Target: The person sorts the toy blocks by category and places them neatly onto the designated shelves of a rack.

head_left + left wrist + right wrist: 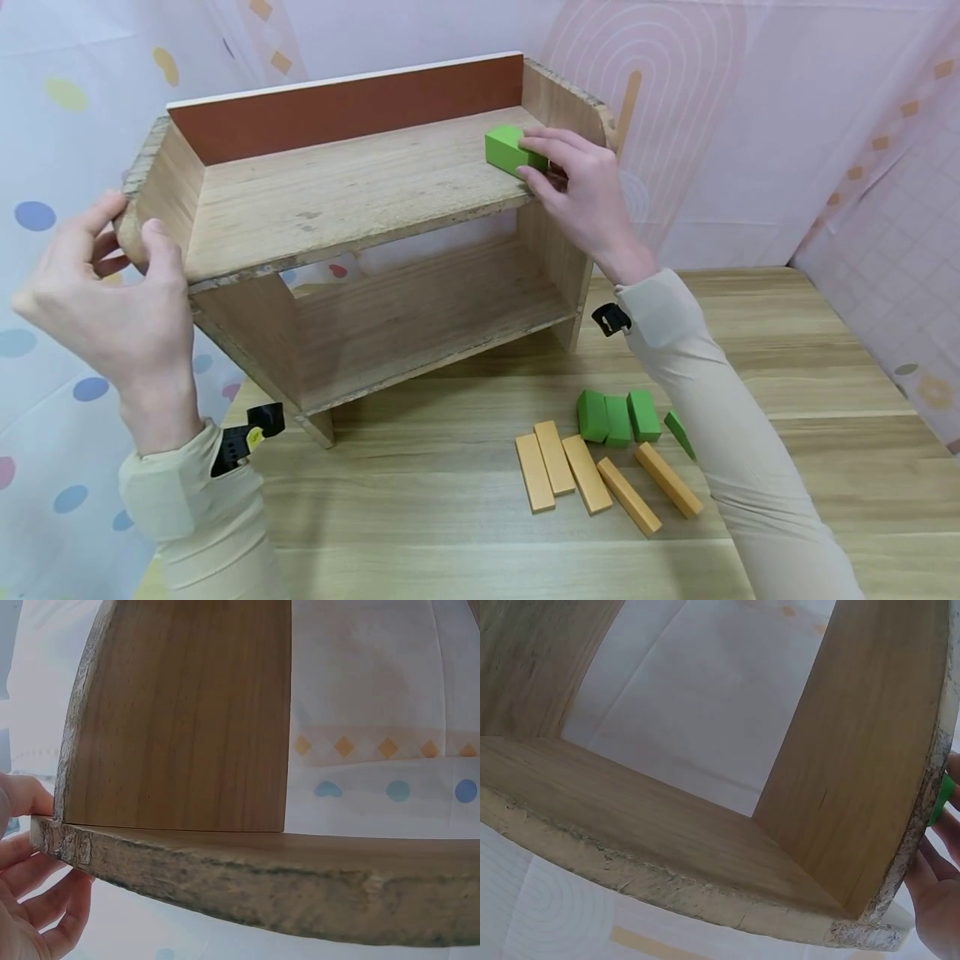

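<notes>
A two-tier wooden shelf (337,200) with a reddish-brown back strip stands on the table. Its left side panel is gripped near the front corner by my left hand (123,308), thumb inside and fingers outside. In the left wrist view, that hand (37,900) shows at the board's rough edge. Over the right end of the top board, my right hand (588,196) holds a green block (504,148) between thumb and fingers, close to the front edge. A sliver of the green block (943,799) shows beside the right hand (939,900) in the right wrist view.
Several more green blocks (617,421) lie on the wood-grain table (420,533) in front of the shelf, one partly behind the right sleeve (742,433). Nearer lie several orange-yellow wooden strips (587,475). A patterned cloth (750,133) hangs behind.
</notes>
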Available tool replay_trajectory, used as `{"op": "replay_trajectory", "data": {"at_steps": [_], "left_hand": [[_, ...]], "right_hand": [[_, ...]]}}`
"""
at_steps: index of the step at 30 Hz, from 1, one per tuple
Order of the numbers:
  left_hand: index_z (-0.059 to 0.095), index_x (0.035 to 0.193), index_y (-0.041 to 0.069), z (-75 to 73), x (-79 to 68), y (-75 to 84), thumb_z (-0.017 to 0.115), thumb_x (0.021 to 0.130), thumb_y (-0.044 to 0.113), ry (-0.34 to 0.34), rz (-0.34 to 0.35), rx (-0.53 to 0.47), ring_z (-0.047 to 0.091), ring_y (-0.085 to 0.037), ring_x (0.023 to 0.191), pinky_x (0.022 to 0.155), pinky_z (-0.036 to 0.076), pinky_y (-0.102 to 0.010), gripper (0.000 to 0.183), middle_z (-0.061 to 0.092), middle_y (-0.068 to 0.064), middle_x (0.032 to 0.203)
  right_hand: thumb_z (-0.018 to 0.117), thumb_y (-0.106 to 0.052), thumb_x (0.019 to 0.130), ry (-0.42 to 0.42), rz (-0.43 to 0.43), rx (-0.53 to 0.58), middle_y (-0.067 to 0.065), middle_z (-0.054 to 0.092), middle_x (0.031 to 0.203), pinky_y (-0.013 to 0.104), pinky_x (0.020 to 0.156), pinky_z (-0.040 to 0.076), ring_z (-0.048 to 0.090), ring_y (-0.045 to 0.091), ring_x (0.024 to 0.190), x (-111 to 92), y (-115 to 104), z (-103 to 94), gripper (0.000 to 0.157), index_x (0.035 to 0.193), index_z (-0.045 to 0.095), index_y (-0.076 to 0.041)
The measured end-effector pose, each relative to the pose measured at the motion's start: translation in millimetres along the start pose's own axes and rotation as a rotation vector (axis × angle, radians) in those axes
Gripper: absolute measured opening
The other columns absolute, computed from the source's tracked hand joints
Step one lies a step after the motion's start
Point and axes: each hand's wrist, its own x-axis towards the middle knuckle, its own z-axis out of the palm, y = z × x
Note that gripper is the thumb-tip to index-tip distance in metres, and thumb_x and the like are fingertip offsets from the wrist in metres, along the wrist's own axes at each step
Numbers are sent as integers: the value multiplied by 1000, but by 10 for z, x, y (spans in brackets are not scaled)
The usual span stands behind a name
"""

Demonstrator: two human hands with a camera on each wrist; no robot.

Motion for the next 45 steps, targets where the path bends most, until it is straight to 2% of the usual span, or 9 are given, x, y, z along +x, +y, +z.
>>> {"op": "replay_trajectory", "data": {"at_steps": [5, 12, 15, 18, 22, 24, 29, 37, 45], "left_hand": [[75, 100, 27, -4, -3, 2, 58, 81, 24, 0, 6, -1, 49, 21, 76, 70, 43, -3, 25, 74, 11, 100], [75, 100, 25, 1, 6, 0, 59, 81, 25, -2, 16, -2, 56, 14, 80, 72, 44, -3, 25, 73, 10, 101], [75, 99, 23, 1, 16, -3, 59, 81, 24, -2, 22, -6, 59, 9, 83, 72, 44, -3, 24, 74, 9, 101], [75, 99, 22, -2, 21, -3, 59, 81, 24, -4, 25, -6, 61, 7, 87, 73, 44, -3, 25, 73, 9, 101], [74, 100, 22, -5, 21, -1, 59, 81, 25, -5, 35, 3, 62, 5, 90, 73, 44, -3, 25, 73, 10, 102], [74, 100, 22, -8, 20, 0, 59, 82, 25, -6, 38, 6, 62, 4, 92, 73, 44, -3, 25, 73, 10, 102], [74, 100, 23, -12, 25, -4, 59, 82, 26, -8, 37, 10, 62, 5, 90, 73, 44, -3, 25, 73, 10, 102], [75, 100, 23, -23, 35, -15, 59, 81, 26, -4, 26, 10, 59, 11, 83, 73, 44, -3, 24, 74, 8, 102], [75, 100, 22, -15, 33, -9, 59, 81, 25, -6, 37, 10, 58, 11, 82, 73, 44, -4, 24, 74, 7, 102]], "right_hand": [[67, -8, 86, 58, -51, 31, 17, 69, 114, 33, 88, 56, 66, 26, 107, -47, -14, -48, 26, 108, 69, 4], [67, -8, 85, 160, -147, -26, 17, 71, 109, 31, 93, 52, 66, 28, 103, -224, 4, -180, 23, 105, 71, 3], [68, -6, 84, 190, -167, -22, 19, 71, 106, 27, 92, 51, 67, 29, 99, -341, 25, -223, 22, 103, 71, 4], [68, -5, 83, 202, -153, -8, 18, 71, 104, 19, 85, 50, 67, 28, 90, -472, 66, -259, 21, 102, 71, 3], [68, -2, 83, 177, -98, 3, 18, 71, 104, 15, 83, 48, 66, 29, 88, -662, 163, -295, 20, 101, 71, 4], [68, -1, 82, 149, -75, -11, 19, 71, 104, 14, 86, 47, 67, 30, 91, -760, 218, -314, 20, 102, 71, 4], [68, 0, 82, 86, -29, -43, 19, 71, 104, 10, 82, 44, 66, 29, 88, -986, 364, -358, 20, 101, 71, 5], [69, 3, 80, 78, 45, -46, 18, 72, 101, 9, 88, 43, 67, 33, 91, -1288, 578, -405, 20, 99, 72, 3], [71, 4, 78, -41, 114, -81, 21, 70, 103, -2, 88, 36, 66, 35, 96, -1620, 779, -532, 22, 100, 70, 7]]}}
